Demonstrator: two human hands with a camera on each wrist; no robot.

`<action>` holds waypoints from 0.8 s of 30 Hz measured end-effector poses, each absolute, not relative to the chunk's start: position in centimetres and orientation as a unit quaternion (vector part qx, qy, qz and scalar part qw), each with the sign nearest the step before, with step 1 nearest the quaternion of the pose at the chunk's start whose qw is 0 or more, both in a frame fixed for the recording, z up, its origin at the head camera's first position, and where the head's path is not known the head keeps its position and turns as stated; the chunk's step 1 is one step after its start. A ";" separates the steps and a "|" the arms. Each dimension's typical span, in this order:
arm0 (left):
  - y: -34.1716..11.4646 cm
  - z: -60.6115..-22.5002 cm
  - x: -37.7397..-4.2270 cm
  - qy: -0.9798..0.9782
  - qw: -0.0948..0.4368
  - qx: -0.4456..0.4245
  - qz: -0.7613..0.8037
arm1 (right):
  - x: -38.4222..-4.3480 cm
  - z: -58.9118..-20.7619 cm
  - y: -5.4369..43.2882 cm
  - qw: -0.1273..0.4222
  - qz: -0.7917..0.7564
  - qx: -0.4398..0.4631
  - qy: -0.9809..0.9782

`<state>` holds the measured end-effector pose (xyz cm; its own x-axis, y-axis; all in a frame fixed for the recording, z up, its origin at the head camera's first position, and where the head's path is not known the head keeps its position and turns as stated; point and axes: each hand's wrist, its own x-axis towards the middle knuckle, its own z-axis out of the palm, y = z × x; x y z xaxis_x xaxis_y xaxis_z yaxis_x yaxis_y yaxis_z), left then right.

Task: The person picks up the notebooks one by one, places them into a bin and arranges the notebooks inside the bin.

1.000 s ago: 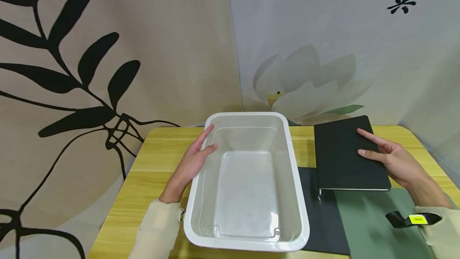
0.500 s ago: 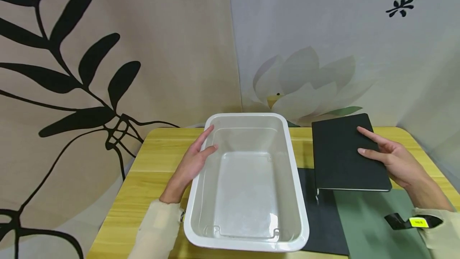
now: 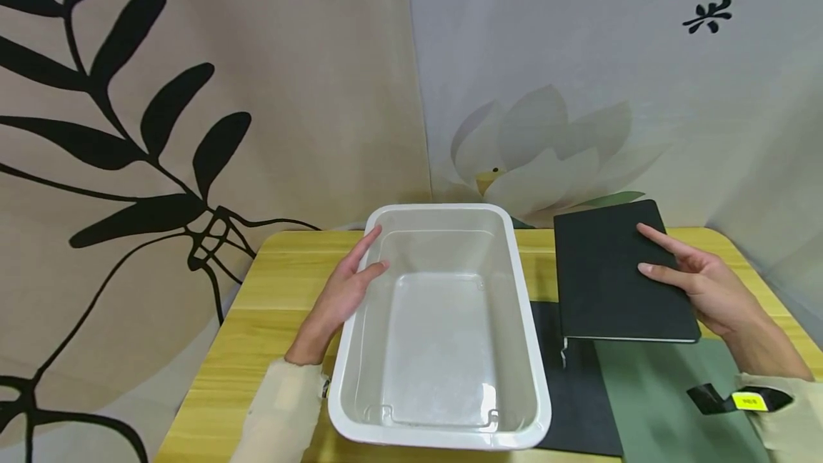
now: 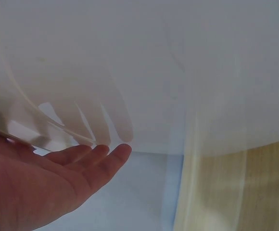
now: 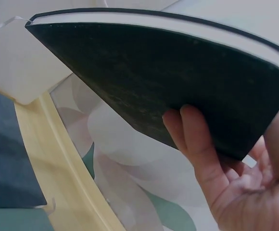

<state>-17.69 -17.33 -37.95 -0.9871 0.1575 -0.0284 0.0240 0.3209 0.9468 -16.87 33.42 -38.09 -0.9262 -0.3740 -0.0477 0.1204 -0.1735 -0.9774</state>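
The black notebook (image 3: 617,277) is gripped by the right hand (image 3: 720,288), thumb and forefinger laid across the cover, two fingers pressed up from beneath as seen from the right wrist. Over on the other side, the white basin (image 3: 440,436) is held at its left rim by the left hand (image 3: 341,295), the thumb hooked inside, the fingers set against the outer wall. The notebook is kept raised, to the right of the basin, and a thin ribbon (image 3: 564,354) is left dangling from its corner. Below it, a dark sheet (image 3: 579,399) is partly covered by the basin, with a green sheet (image 3: 649,384) placed alongside. All is set on a wooden table (image 3: 270,306), backed by fabric printed with black leaves (image 3: 125,38) and a pale flower (image 3: 540,127).
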 end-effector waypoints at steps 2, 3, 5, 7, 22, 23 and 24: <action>-17.3 -38.0 -17.7 0.811 0.058 0.057 0.579 | -16.8 -37.9 33.3 0.165 -0.762 -0.109 0.617; -17.3 -38.0 -17.7 0.812 0.058 0.056 0.578 | -16.8 -37.8 33.3 0.166 -0.762 -0.114 0.615; -17.3 -38.1 -17.8 0.814 0.057 0.055 0.576 | -16.6 -37.6 33.2 0.164 -0.759 -0.117 0.619; -17.3 -38.1 -17.8 0.815 0.056 0.059 0.574 | -16.5 -37.4 33.1 0.160 -0.758 -0.119 0.621; -17.3 -38.1 -17.8 0.806 0.073 0.048 0.585 | -16.2 -35.9 32.2 0.133 -0.760 -0.135 0.621; -17.3 -38.1 -17.8 0.804 0.076 0.045 0.588 | -16.2 -35.8 32.1 0.130 -0.759 -0.136 0.623; -17.3 -38.0 -17.7 0.804 0.076 0.043 0.589 | -16.1 -35.8 32.0 0.129 -0.759 -0.136 0.623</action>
